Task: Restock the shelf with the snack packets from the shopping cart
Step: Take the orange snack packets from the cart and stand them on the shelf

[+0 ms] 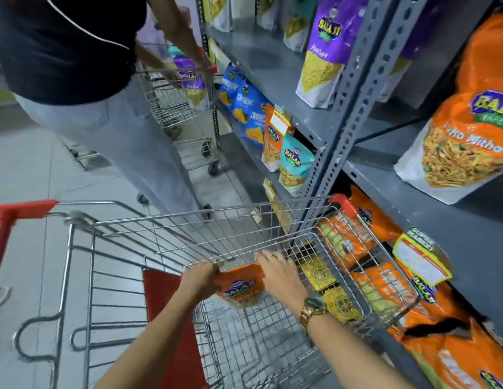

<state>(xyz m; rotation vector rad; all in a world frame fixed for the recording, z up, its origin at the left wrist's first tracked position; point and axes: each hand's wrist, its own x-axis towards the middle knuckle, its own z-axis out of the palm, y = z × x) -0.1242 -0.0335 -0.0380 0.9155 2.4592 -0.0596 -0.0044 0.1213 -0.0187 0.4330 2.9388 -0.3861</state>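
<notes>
Orange and glossy, a snack packet (240, 287) sits inside the wire shopping cart (166, 234), lifted above the basket floor between both hands. The left hand (199, 280) has its grip curled tight around the packet's left edge, while the right hand (281, 276) lies over the right edge with fingers spread flat; a gold watch (312, 308) sits on that wrist. Yellow packets (329, 287) rest in the cart just beside the right hand. To the right stands the grey metal shelf (272, 68), carrying orange packets (466, 147), a purple packet (326, 51) and blue packets (244, 102). Ahead, another person in pale jeans (112, 130) stands at a second cart (183, 108).
</notes>
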